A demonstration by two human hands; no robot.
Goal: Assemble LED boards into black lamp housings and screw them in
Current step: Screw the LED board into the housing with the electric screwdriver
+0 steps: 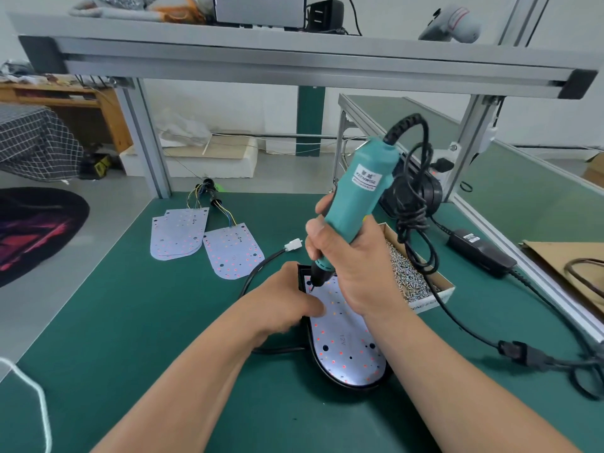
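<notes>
The right hand (353,266) grips the green KEENWISE screwdriver (356,197), and beside it the left hand (287,299) holds with curled fingers the housing (302,275) with the 12V board (346,348).

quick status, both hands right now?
Left hand: holds the black lamp housing at its left edge.
Right hand: grips the teal screwdriver, tip on the LED board.
</notes>
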